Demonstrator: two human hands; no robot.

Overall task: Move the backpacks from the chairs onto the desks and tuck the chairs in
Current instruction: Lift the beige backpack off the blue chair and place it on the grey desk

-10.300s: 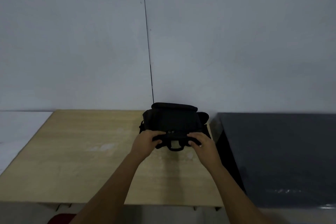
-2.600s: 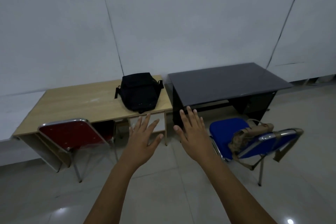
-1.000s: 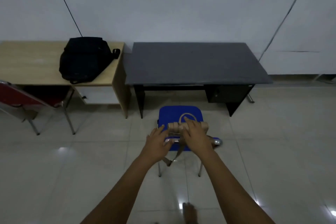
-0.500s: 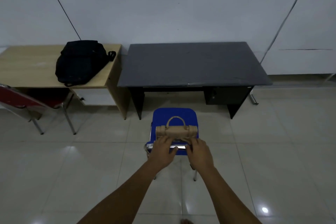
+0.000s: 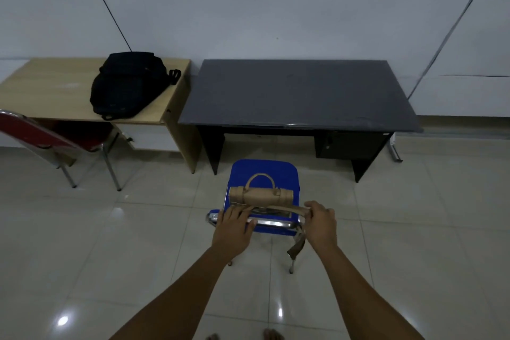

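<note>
A tan backpack sits on the blue chair, which stands a little in front of the black desk. My right hand is shut on the tan backpack's strap, pulled out to the right over the chair's back rail. Resting on the left end of that rail, beside the backpack, is my left hand; whether it grips is unclear. A black backpack lies on the wooden desk. The red chair is at the wooden desk, its seat partly under the top.
The two desks stand side by side against a white wall. Shiny tiled floor surrounds the blue chair. A metal leg shows to the right of the black desk. My bare toes are at the bottom edge.
My right hand has moved out to the right and taken hold of the tan backpack's strap, stretching it sideways. My left hand stays on the chair's rail. The view has come slightly closer.
</note>
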